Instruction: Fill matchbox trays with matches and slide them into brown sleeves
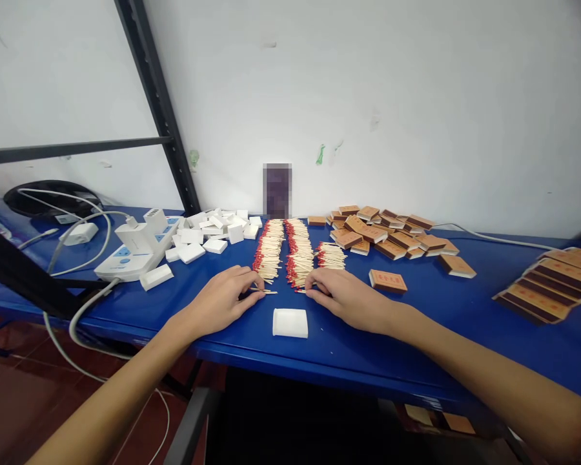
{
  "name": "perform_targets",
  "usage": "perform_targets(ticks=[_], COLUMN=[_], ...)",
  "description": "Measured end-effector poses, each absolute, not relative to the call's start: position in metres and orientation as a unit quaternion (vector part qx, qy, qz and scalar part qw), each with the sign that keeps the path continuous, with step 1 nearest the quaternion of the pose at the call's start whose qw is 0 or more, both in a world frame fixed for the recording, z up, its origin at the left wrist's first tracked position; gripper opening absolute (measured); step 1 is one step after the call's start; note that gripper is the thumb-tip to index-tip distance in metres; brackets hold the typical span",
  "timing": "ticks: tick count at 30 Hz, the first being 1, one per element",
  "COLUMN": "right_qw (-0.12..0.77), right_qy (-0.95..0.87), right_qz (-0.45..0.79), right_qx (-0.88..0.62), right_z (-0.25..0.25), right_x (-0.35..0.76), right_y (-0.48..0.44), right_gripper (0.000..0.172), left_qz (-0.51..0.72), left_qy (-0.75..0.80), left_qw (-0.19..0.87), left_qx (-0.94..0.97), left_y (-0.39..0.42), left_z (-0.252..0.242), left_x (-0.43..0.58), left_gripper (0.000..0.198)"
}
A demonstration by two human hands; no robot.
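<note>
My left hand (pixel 230 297) pinches a few matchsticks (pixel 270 292) at the near end of the left row of matches (pixel 270 248). At the near end of the middle row of red-tipped matches (pixel 300 252), my right hand (pixel 336 294) has its thumb and fingers closed around matches, with a red head (pixel 297 290) showing at the fingertips. Between and just in front of my hands lies a white matchbox tray (pixel 290 323). A shorter row of matches (pixel 332 255) lies behind my right hand. One brown matchbox sleeve (pixel 387 281) rests to its right.
White trays (pixel 217 226) are heaped at the back left, beside a power strip (pixel 135 255) with cables. Brown matchboxes (pixel 385 232) pile up at the back right; a wrapped pack (pixel 554 284) sits far right. A black shelf post (pixel 162 110) rises at left.
</note>
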State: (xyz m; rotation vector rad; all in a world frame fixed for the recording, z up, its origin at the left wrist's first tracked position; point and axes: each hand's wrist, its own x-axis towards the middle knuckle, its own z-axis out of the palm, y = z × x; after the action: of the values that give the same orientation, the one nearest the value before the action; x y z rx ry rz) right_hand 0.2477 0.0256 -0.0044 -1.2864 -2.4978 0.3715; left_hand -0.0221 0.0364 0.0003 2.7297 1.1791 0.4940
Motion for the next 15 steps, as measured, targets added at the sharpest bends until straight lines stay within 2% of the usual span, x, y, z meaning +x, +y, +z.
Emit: perform_targets(ticks=[5,9,15], right_qw=[0.14,0.131,0.156], right_qy=[-0.856,-0.852,-0.848], right_qz=[0.168,0.185,0.183], right_qx=[-0.469,-0.472,-0.473], right_z=[0.004,0.005,0.011], right_x=[0.255,0.256,0.247], right_y=[0.021,0.018,0.009], right_gripper=[0.018,0.021,0.018], left_qz=[0.173,0.168,0.183], left_qy=[0.419,0.423,0.409], left_qw=[0.048,0.077,0.1], left_qx=[0.89,0.887,0.888], left_y=[0.036,0.037,0.037], left_z=[-0.002,-0.004,-0.004], left_x=[-0.024,-0.026,-0.026], left_gripper=[0.026,0.024,0.022])
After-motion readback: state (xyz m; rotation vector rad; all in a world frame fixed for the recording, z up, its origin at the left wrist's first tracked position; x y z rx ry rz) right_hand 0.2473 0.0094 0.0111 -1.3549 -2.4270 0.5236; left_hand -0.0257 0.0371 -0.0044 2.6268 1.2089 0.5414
